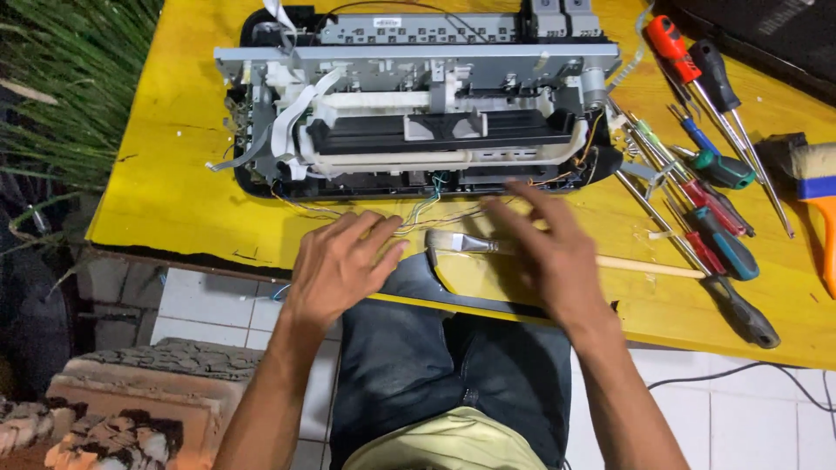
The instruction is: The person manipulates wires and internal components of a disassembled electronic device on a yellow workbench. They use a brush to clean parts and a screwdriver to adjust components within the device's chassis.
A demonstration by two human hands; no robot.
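On the yellow table (174,191), just before an opened printer (418,104) stripped of its casing, both hands low over the near edge; left hand (341,265) flat, fingers spread, holding nothing, fingertips near loose thin wires (418,213) trailing from the chassis; right hand (549,248) blurred, fingers spread and open, covering the middle of a small paintbrush (457,243), so contact with its handle impossible to judge; bristles and wooden handle end visible on either side; printer's rear cut off at the top; at right, a scatter of screwdrivers (714,235), overlapping and hard to count; a wider brush (819,187) cropped by the edge.
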